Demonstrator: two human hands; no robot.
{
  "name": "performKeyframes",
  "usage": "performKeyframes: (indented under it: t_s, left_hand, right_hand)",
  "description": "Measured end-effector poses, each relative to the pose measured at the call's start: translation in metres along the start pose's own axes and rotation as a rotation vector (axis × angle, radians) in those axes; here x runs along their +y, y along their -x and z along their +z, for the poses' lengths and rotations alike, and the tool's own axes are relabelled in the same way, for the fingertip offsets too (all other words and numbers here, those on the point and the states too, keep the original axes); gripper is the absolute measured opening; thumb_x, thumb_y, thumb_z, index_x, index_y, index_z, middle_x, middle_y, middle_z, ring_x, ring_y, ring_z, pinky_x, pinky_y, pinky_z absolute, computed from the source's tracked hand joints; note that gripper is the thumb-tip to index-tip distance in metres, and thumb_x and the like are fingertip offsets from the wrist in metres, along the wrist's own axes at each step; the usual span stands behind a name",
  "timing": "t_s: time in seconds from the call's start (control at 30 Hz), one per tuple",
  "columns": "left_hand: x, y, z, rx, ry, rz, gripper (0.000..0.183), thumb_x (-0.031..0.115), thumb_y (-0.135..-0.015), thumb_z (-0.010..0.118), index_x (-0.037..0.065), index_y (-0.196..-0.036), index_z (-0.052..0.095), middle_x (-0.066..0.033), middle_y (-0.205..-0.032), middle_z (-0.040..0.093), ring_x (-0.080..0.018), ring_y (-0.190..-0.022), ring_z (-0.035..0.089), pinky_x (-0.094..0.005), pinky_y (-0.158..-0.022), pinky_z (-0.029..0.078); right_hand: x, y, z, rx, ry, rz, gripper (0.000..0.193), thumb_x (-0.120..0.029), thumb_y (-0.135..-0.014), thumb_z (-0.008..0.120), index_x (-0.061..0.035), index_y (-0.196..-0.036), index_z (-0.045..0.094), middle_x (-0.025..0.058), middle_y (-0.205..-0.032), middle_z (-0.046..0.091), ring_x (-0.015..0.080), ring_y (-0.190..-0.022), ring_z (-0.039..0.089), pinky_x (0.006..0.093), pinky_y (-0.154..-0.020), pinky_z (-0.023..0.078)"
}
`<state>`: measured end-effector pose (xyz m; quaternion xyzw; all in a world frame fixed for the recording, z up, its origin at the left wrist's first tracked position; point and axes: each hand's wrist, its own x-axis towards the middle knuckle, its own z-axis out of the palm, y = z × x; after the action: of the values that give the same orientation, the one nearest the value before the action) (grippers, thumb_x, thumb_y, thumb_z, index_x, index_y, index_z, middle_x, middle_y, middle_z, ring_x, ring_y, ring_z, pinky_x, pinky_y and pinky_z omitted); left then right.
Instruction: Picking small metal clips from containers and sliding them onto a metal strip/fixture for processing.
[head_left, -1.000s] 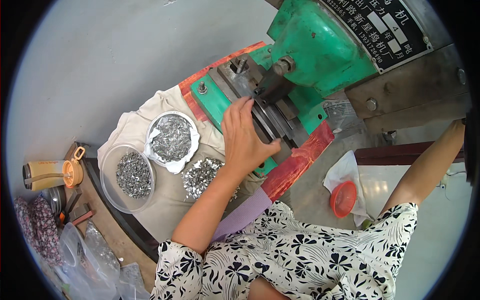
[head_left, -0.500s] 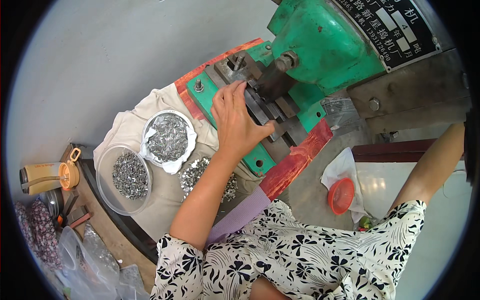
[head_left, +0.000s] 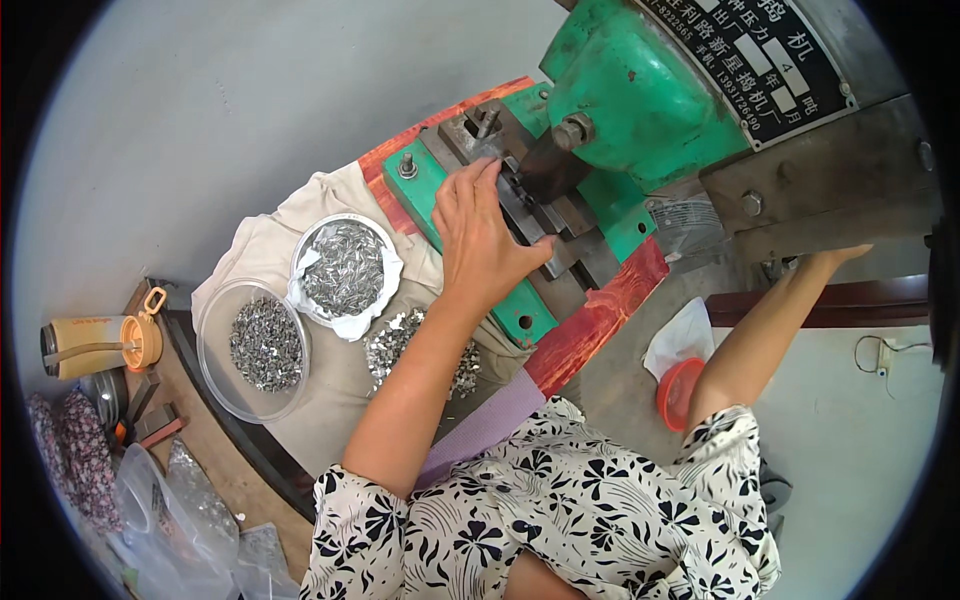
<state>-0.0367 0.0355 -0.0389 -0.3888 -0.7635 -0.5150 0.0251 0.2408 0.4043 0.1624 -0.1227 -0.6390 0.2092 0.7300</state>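
My left hand (head_left: 478, 225) rests at the dark metal die (head_left: 522, 212) on the bed of a green press (head_left: 640, 95). Its fingers bend over the near side of the die, with the thumb spread wide from them. No part shows between finger and thumb. Over the die stands the dark ram (head_left: 553, 168). Far to the right, my right hand (head_left: 838, 257) is beside the underside of the press's grey steel bar (head_left: 820, 195); its fingers are mostly hidden, so its grip is unclear.
On a beige cloth (head_left: 330, 195) stand a white-lined bowl of shiny metal pins (head_left: 343, 268) and a clear tub (head_left: 207, 375) of small metal pieces. A loose heap of metal bits (head_left: 395, 345) lies by my left forearm. A red bowl (head_left: 678, 385) sits lower right.
My right arm has swung inward to the left, and its hand has come into view below the steel bar. My left hand stays at the die. The whole view has shifted slightly.
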Motion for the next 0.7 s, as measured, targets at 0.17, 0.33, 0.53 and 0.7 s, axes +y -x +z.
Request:
performKeyframes:
  t_s: [0.17,0.33,0.53,0.7]
  left_hand:
    - [-0.011,0.008,-0.01,0.009,0.008,-0.025,0.097,0.021,-0.054,0.089,0.0,-0.136,0.04,-0.0134,-0.139,0.041,-0.0366,-0.13,0.035,-0.0477,-0.108,0.03]
    - [0.015,-0.006,0.005,-0.052,-0.03,0.008,0.098,0.019,-0.054,0.088,-0.002,-0.136,0.04,-0.0143,-0.14,0.04,-0.037,-0.13,0.034,-0.0476,-0.108,0.031]
    - [-0.031,0.017,-0.016,-0.008,0.065,-0.019,0.097,0.019,-0.055,0.088,-0.003,-0.136,0.039,-0.0148,-0.141,0.039,-0.0374,-0.131,0.033,-0.0474,-0.109,0.03]
    - [-0.035,0.02,-0.03,0.037,0.162,0.002,0.098,0.019,-0.055,0.088,-0.003,-0.137,0.039,-0.0149,-0.141,0.039,-0.0376,-0.131,0.033,-0.0478,-0.109,0.03]
  right_hand:
    - [-0.012,-0.021,0.002,-0.258,0.141,-0.105,0.028,-0.02,-0.097,0.058,0.003,-0.112,0.062,0.0125,-0.102,0.067,0.024,-0.084,0.066,0.0341,-0.075,0.056]
    - [0.038,-0.143,-0.077,-0.123,0.037,0.5,0.047,-0.03,-0.097,0.054,0.0071,-0.127,0.052,0.0222,-0.134,0.048,0.0309,-0.121,0.046,0.0441,-0.094,0.046]
    - [0.187,-0.428,-0.285,-0.156,0.051,0.251,0.047,-0.034,-0.099,0.054,0.0058,-0.125,0.054,0.0191,-0.126,0.054,0.0287,-0.112,0.052,0.0416,-0.09,0.049]
    - [0.154,-0.462,-0.225,-0.16,0.054,-0.028,0.048,-0.038,-0.1,0.053,0.0044,-0.122,0.056,0.0159,-0.118,0.06,0.0266,-0.102,0.059,0.0392,-0.085,0.052]
